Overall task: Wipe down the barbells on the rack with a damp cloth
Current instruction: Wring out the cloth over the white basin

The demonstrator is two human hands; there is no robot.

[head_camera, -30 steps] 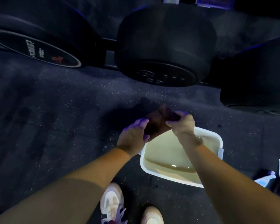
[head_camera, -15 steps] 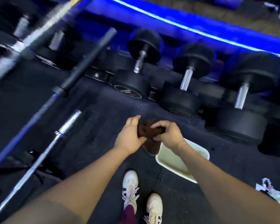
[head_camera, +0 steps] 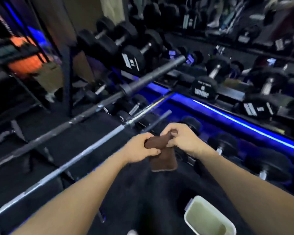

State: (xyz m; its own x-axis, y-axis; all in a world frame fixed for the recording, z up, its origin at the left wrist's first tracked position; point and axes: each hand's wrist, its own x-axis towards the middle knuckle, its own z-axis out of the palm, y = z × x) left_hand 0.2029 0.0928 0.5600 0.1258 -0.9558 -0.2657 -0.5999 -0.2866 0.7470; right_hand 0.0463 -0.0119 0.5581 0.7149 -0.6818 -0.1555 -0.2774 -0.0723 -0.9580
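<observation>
Brown cloth [head_camera: 161, 150], two hands, three barbells.

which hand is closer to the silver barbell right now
Left. The left hand grips the brown cloth just right of the silver barbell. The right hand holds the cloth's other end, farther from the bar.

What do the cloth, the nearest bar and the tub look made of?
Cloth: brown, soft fabric, likely microfibre; it droops from both hands. Nearest bar: bright metal, probably chrome steel, judging by its shine. Tub: white, smooth, likely plastic.
</observation>
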